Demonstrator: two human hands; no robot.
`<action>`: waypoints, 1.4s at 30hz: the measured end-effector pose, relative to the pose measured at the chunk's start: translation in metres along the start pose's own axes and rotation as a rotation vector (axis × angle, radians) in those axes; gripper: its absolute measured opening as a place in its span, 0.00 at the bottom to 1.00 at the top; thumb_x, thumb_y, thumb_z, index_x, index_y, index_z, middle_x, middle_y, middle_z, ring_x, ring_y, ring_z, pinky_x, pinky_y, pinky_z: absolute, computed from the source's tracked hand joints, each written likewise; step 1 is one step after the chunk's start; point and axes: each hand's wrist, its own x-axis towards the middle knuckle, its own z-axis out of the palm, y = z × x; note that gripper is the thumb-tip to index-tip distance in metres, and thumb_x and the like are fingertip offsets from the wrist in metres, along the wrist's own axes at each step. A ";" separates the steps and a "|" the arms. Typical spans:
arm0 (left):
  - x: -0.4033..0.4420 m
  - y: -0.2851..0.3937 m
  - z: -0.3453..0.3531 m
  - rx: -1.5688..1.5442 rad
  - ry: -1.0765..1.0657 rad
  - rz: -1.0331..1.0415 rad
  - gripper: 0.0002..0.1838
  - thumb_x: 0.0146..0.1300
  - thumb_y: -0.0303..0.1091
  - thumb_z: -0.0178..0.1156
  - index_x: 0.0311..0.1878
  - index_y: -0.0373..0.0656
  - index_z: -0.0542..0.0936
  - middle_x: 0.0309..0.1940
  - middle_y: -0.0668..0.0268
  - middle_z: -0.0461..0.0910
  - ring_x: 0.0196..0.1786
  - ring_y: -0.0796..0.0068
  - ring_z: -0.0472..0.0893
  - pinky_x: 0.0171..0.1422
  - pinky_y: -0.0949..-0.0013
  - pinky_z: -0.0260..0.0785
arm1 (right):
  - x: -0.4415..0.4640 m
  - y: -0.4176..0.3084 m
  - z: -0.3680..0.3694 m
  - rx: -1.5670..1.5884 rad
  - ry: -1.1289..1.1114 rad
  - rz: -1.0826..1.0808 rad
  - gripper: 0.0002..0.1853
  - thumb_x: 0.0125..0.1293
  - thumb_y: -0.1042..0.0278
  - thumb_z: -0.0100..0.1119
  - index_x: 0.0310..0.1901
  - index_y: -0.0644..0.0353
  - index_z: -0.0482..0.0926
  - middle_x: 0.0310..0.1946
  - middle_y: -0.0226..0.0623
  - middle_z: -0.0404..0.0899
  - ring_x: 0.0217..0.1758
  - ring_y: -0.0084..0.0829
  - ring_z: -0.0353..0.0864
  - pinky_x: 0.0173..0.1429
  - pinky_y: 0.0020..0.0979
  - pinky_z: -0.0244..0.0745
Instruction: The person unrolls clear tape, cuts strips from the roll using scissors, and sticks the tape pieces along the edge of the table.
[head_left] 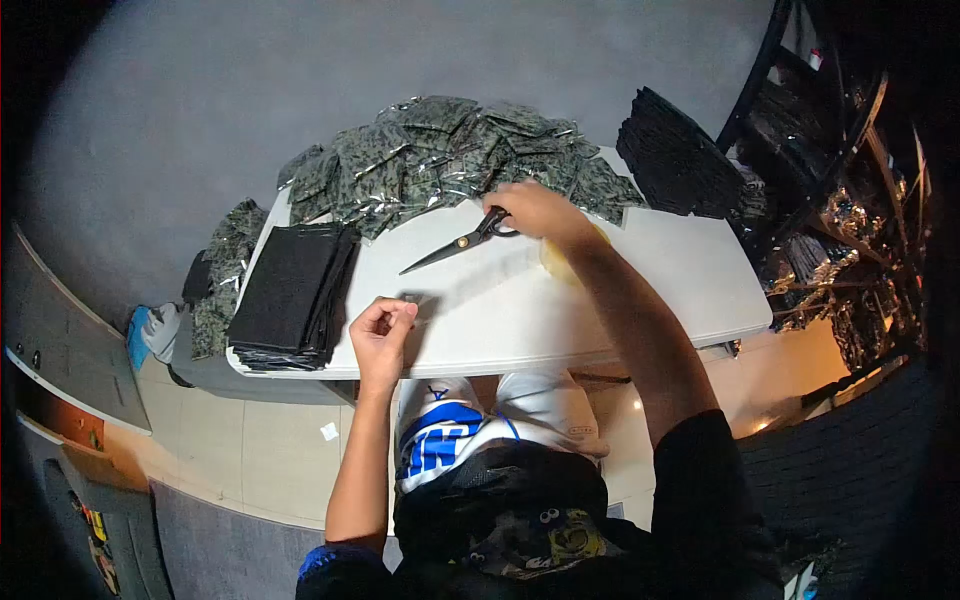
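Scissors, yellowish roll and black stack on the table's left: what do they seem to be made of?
Scissors: probably metal; the dark blades have a dull sheen. Yellowish roll: perhaps plastic tape, as a see-through strip runs from it; blur leaves this open. Black stack: likely fabric, matte on top, though shiny lower edges suggest plastic wrapping.

scissors (463,242): black, closed, in right hand (530,211) | tape roll (556,263): yellowish, partly hidden, nearby
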 end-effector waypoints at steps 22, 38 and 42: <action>0.011 0.040 0.018 -0.003 -0.004 -0.121 0.05 0.72 0.28 0.71 0.41 0.36 0.88 0.32 0.67 0.85 0.34 0.79 0.81 0.40 0.72 0.75 | -0.240 -0.152 0.034 1.400 0.138 0.171 0.14 0.80 0.67 0.54 0.61 0.62 0.76 0.36 0.29 0.77 0.38 0.21 0.78 0.47 0.28 0.75; 0.005 0.053 0.024 -0.054 0.044 -0.196 0.05 0.70 0.28 0.72 0.45 0.37 0.90 0.33 0.66 0.87 0.34 0.80 0.82 0.41 0.73 0.74 | -0.240 -0.201 0.091 1.543 -0.149 0.219 0.24 0.88 0.43 0.42 0.58 0.58 0.75 0.29 0.27 0.71 0.36 0.22 0.73 0.42 0.29 0.69; 0.001 0.051 0.025 -0.091 0.061 -0.203 0.05 0.71 0.27 0.71 0.45 0.36 0.89 0.34 0.65 0.88 0.34 0.79 0.82 0.42 0.72 0.74 | -0.220 -0.203 0.093 1.634 -0.155 0.166 0.19 0.87 0.50 0.47 0.60 0.57 0.74 0.32 0.27 0.73 0.36 0.22 0.73 0.44 0.29 0.71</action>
